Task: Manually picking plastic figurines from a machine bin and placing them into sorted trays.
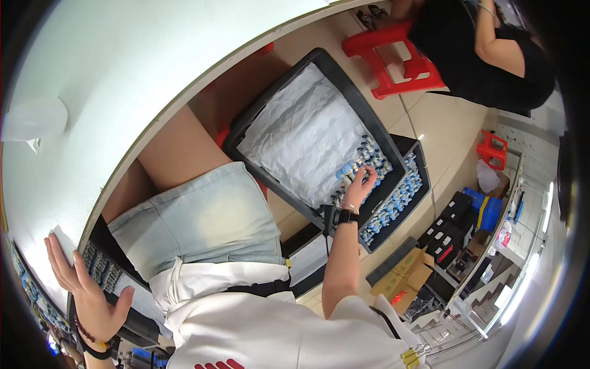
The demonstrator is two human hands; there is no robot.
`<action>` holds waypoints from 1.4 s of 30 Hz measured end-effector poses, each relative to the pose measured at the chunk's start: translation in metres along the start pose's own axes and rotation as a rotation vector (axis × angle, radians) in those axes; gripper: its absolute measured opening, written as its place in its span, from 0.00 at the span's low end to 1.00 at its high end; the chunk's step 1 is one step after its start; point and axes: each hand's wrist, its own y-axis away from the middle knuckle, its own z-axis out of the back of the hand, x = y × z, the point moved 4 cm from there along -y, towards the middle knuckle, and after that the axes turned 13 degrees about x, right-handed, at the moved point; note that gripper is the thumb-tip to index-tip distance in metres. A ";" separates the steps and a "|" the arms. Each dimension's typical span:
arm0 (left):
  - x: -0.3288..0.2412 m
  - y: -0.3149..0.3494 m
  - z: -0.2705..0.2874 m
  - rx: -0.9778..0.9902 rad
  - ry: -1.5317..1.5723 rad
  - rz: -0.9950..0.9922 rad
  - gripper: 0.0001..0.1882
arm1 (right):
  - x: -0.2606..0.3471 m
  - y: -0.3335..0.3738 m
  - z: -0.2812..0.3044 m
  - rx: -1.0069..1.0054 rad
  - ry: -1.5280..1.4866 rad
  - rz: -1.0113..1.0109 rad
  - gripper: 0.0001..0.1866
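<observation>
My left hand (92, 298) rests at the edge of the white table (123, 67), its fingers spread and nothing in it. On my right, my right hand (359, 186) reaches into a dark grey tray (279, 82) lined with crumpled white paper (301, 126). Its fingers curl and close on a small blue figure (348, 168), partly hidden by the fingertips. More small blue, white and dark figures (377, 157) stand packed in rows along that end of the tray, around my hand.
Another dark tray (424, 197) below holds rows of similar figures. A person in black (455, 55) sits near a red stool (393, 58). Toward the right are an open cardboard box (402, 277), black boxes (445, 230) and a blue bin (482, 206).
</observation>
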 end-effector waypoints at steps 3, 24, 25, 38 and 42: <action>-0.017 -0.005 0.007 -0.058 -0.011 0.023 0.46 | 0.121 0.009 -0.019 0.096 -0.566 -0.039 0.11; 0.008 -0.002 0.045 -0.780 1.659 -0.556 0.47 | 0.510 0.195 -0.197 0.899 -0.724 1.293 0.24; 0.017 0.002 0.048 -0.803 1.848 -0.501 0.47 | 0.525 0.200 -0.200 1.003 -0.642 1.272 0.25; 0.204 -0.008 0.068 -0.853 2.390 -0.468 0.17 | 0.529 0.200 -0.255 1.000 -0.645 0.973 0.30; 0.344 -0.037 0.058 -1.160 2.138 -0.021 0.12 | 0.505 0.190 -0.254 0.975 -0.505 0.900 0.26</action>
